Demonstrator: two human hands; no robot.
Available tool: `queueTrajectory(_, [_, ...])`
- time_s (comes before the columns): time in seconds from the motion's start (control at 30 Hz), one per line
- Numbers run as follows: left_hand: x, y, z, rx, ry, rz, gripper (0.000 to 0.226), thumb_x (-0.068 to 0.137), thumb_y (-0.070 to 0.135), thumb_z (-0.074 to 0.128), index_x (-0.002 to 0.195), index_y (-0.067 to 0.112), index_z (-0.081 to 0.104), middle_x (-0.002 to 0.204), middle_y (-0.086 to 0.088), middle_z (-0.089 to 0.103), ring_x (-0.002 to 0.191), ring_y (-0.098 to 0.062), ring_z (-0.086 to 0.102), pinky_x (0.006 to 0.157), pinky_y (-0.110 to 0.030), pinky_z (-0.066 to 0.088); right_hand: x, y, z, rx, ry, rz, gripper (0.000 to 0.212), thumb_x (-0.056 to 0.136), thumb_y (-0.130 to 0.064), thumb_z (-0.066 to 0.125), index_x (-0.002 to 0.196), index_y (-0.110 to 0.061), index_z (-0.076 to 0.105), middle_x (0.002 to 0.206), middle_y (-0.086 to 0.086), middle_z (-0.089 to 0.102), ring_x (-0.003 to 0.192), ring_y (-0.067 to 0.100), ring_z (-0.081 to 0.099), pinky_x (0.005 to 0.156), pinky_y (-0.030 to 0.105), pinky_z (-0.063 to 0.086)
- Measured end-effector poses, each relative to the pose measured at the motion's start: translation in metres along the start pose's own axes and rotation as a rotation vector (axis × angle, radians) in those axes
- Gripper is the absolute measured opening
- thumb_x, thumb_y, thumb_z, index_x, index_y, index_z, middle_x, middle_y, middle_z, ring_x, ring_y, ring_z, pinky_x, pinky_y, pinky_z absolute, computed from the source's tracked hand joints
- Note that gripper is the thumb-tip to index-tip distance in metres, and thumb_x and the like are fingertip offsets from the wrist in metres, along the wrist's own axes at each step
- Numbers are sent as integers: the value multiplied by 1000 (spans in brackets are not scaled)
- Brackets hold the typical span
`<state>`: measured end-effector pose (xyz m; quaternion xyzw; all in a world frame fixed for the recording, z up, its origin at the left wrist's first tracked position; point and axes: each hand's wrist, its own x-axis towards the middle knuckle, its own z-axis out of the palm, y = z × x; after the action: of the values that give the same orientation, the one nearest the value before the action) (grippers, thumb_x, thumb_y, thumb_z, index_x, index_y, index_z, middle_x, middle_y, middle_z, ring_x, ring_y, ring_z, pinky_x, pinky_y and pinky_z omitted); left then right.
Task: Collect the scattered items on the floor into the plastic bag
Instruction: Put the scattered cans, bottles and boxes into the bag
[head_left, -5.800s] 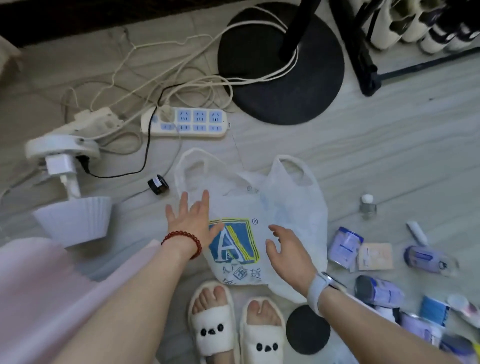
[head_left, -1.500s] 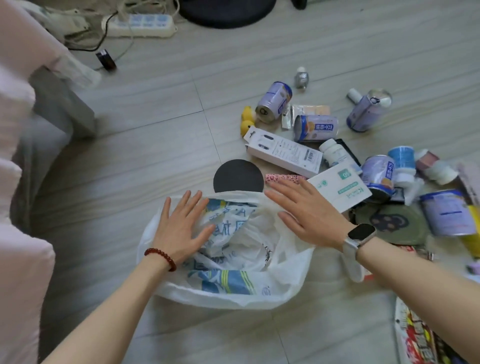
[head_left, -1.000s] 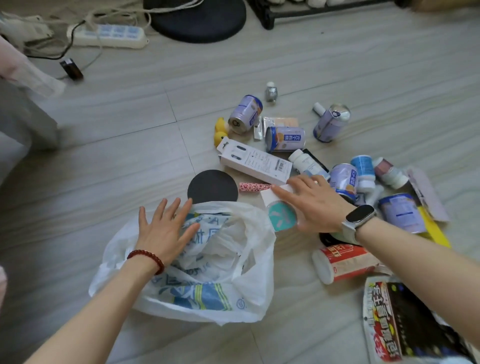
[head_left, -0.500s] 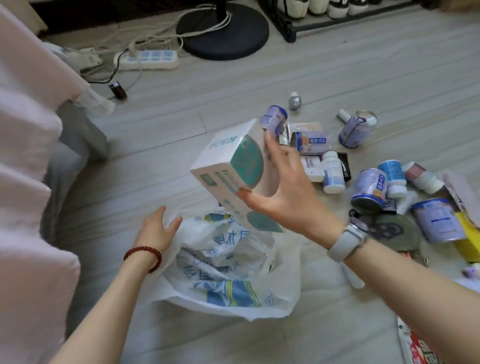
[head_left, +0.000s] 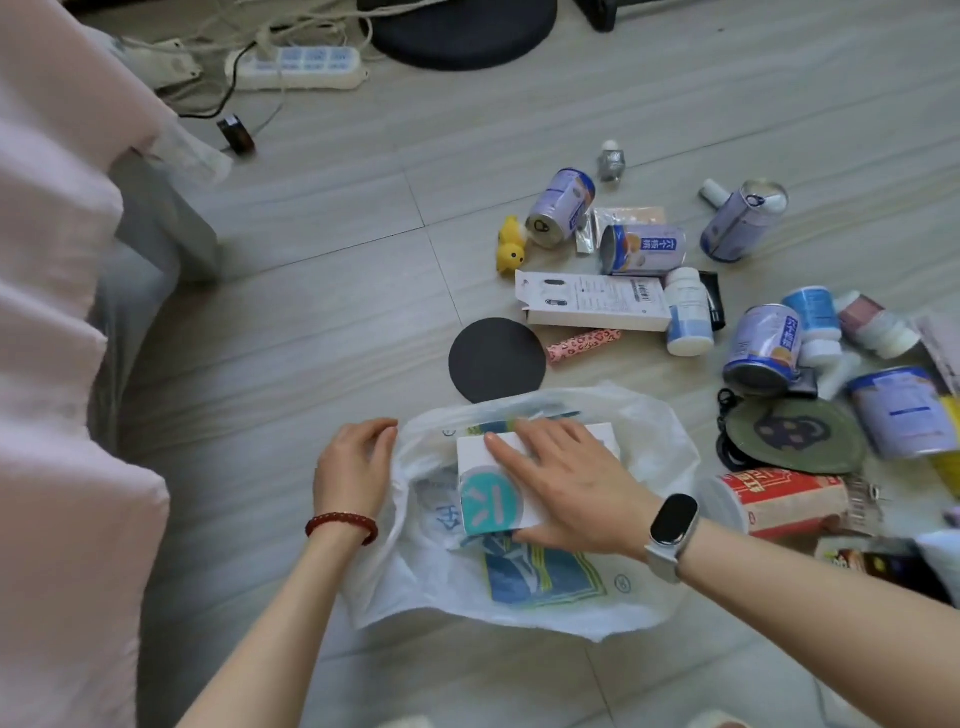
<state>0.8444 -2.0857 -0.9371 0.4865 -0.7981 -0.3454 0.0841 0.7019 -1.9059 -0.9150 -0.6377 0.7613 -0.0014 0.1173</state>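
A white plastic bag (head_left: 550, 587) with a blue and yellow logo lies on the floor in front of me. A white box with a teal circle (head_left: 491, 493) sits in the bag's mouth. My right hand (head_left: 566, 483) lies on top of the box, fingers spread over it and thumb under its near side. My left hand (head_left: 358, 462) grips the bag's left edge with curled fingers. To the right lie scattered items: several cans (head_left: 644, 249), a long white box (head_left: 592, 301), a white bottle (head_left: 688, 312), a pink tube (head_left: 582, 345), yellow ducks (head_left: 510, 244).
A black disc (head_left: 496, 361) lies just beyond the bag. A red-and-tan cup (head_left: 779, 501) and a green round pouch (head_left: 795, 436) lie to the right. A power strip (head_left: 298, 65), cables and a black fan base (head_left: 457, 31) are at the far side. Pink fabric (head_left: 52, 364) fills the left.
My right hand has brought the white box down from mid-air into the bag's mouth. My left hand has closed on the bag's left edge.
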Motion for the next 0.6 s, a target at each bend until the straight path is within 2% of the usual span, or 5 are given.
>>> queueTrajectory(0.13, [22,22,-4,140,-18,42,32,88,37,51,110,17,63,117,-10,56,107,-29,54,93,-42,43,-5,12,-17,81,117,-43,57,81,-56,38,124,-21,48,122,9,58,106,23,57,90,33,46])
queueTrajectory(0.27, [68,60,-6,164,15,123,45,87,39,51,124,13,51,128,-14,49,116,-31,49,100,-47,39,29,63,-41,223,304,211,47,86,-37,43,125,-11,48,123,12,55,111,27,53,91,41,46])
queueTrajectory(0.43, [114,94,30,375,-262,88,55,87,44,48,128,8,45,134,-16,43,122,-33,43,101,-44,39,63,139,-44,26,-73,419,57,89,-33,49,138,-13,27,142,14,35,129,31,35,102,43,32])
queueTrajectory(0.53, [121,105,63,548,-414,-28,64,84,54,47,125,5,47,131,-17,42,118,-34,42,98,-44,40,77,154,-30,60,-137,477,67,87,-38,52,141,-15,21,146,13,28,134,30,28,107,42,28])
queueTrajectory(0.6, [118,106,82,630,-399,-22,70,80,58,52,126,6,44,131,-15,38,120,-33,37,96,-43,39,83,153,-16,55,-128,508,66,85,-41,54,139,-17,23,142,12,32,130,30,30,104,42,29])
